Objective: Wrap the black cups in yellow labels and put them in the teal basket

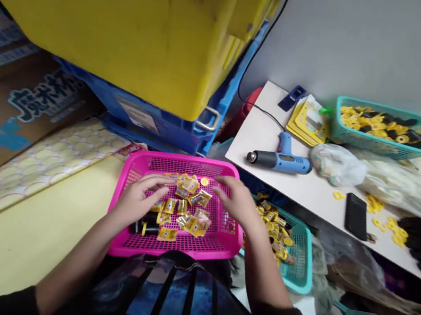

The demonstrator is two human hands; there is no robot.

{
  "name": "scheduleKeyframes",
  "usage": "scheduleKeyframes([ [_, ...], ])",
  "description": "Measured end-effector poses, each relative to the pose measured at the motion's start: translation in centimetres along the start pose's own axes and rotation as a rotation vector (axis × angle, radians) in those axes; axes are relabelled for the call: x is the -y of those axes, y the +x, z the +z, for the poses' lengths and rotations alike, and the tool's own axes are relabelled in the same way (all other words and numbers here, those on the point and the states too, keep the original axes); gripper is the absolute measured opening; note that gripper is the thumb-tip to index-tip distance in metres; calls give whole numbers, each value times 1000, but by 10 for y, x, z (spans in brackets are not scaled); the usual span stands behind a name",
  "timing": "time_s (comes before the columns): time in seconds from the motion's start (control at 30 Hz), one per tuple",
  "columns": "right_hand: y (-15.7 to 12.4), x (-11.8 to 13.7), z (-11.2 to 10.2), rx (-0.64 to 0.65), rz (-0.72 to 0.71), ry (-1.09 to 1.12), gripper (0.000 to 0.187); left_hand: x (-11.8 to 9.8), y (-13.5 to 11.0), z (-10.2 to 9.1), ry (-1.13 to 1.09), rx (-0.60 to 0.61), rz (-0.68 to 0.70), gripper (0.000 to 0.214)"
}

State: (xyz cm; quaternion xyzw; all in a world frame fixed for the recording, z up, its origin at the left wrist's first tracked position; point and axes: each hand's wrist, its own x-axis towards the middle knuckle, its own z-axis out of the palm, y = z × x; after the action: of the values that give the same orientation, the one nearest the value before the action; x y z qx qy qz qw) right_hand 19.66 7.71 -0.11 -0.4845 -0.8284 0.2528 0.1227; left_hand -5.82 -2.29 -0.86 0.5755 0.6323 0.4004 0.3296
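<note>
A pink plastic basket (pixel 174 252) lies in front of my body. Inside it are several small yellow printed wrappers (pixel 195 225), a round yellow piece (pixel 205 182), and black cylinders with yellow ends (pixel 150 229) near the left side. My left hand (pixel 146 195) hovers over the basket's left part, fingers curved and apart, with nothing visible in it. Over the right side is my right hand (pixel 234 200), its fingers spread and bent toward the middle, holding nothing that I can see.
A teal basket (pixel 308 260) of yellow pieces stands right of the pink one. On the white table (pixel 247 131) lie a blue heat gun (pixel 286 161), a black phone (pixel 356 217) and another teal basket (pixel 385 147). Yellow (pixel 136 21) and blue crates (pixel 152 121) rise ahead.
</note>
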Motion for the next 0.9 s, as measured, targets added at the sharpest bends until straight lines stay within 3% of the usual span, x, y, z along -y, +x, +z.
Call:
scheduleKeyframes([
  [0.07, 30, 20, 27, 225, 29, -183, 27, 3, -3, -9, 27, 2, -32, 29],
  [0.17, 58, 22, 63, 272, 152, -299, 27, 13, -10, -19, 33, -22, -84, 31],
  [0.27, 68, 9, 84, 254, 203, -331, 25, 22, -14, -22, 22, -27, -135, 32],
  [0.5, 66, -3, 89, 183, 212, -355, 25, 25, -7, -17, -24, 47, -101, 28],
  [0.7, 53, 7, 81, 76, 158, -298, 24, 21, -5, -17, -115, -14, -166, 22],
  [0.77, 44, 13, 75, 13, 62, -243, 22, 17, -4, -12, -213, -40, -261, 22],
  [0.8, 38, 17, 71, -59, -55, -200, 21, 14, -4, -9, -300, -52, -325, 25],
  [0.9, 17, 29, 60, -373, -598, -89, 15, 2, -2, 2, -701, -27, -487, 41],
])
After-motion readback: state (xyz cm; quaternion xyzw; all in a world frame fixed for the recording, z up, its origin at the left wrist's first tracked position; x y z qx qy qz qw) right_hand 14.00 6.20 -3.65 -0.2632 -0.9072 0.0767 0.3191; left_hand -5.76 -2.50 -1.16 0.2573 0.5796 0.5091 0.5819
